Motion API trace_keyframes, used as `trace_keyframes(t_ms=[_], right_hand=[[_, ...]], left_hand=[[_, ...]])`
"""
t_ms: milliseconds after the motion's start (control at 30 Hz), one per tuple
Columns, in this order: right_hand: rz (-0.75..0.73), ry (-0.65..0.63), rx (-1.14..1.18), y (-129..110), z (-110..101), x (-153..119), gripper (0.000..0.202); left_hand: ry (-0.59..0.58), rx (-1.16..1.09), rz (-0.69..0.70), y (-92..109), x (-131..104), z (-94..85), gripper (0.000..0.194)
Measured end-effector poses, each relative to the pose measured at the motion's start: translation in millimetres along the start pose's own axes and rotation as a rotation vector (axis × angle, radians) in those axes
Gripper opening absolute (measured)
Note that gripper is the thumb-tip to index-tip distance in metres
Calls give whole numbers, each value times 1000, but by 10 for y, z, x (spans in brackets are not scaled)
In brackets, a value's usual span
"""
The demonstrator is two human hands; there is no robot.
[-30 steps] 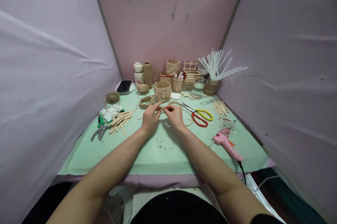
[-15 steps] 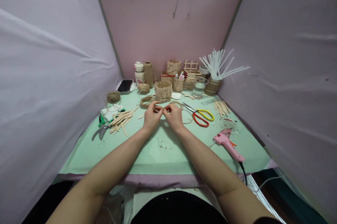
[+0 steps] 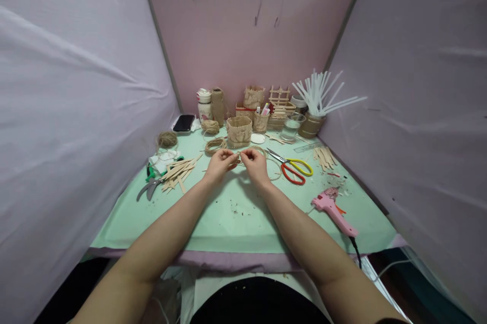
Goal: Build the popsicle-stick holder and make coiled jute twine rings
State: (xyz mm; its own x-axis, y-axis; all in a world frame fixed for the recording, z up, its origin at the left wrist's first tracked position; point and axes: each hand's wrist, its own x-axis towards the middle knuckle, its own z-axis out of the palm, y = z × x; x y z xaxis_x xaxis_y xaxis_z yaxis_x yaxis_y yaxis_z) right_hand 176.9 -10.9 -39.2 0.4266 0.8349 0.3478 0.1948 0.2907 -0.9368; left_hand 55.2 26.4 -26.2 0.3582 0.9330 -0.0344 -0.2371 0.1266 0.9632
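Over the middle of the table, my left hand (image 3: 220,166) and my right hand (image 3: 254,166) are pinched close together, a small gap between their fingertips. Between them shows a thin tan strand of twine (image 3: 239,155), mostly hidden by the fingers. A loose loop of the twine curves out on the table beside my right hand. Just behind the hands stands a many-sided wooden craft-stick cup (image 3: 239,132). A coil of twine (image 3: 215,146) lies behind my left hand. Scissors (image 3: 291,168) with one red and one yellow handle lie open right of my right hand.
Pruning shears (image 3: 149,188) and craft sticks (image 3: 180,172) lie at left. At right are a pink glue gun (image 3: 335,212), more sticks (image 3: 324,158) and a clear bowl of water (image 3: 291,129). White glue sticks (image 3: 317,93) fan from a pot. A phone (image 3: 184,123) lies back left.
My fingertips have moved slightly apart, and the strand between them now shows. The whole view has shifted a little, so the table things appear slightly farther right.
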Motion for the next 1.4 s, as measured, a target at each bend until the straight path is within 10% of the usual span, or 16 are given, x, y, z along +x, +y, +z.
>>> trace_keyframes(t_ms=[500,1000,1400], right_hand=[[-100,45,-191,29,-33,9,13],[-24,-70,-36,-26,-79,57,15],[-59,-25,-165,20,-59,38,12]], left_hand=[[-56,430,298,-30,32,-51,17],[-72,222,46,-65,53,-68,27],[-61,421,227,-93,104,-141,28]])
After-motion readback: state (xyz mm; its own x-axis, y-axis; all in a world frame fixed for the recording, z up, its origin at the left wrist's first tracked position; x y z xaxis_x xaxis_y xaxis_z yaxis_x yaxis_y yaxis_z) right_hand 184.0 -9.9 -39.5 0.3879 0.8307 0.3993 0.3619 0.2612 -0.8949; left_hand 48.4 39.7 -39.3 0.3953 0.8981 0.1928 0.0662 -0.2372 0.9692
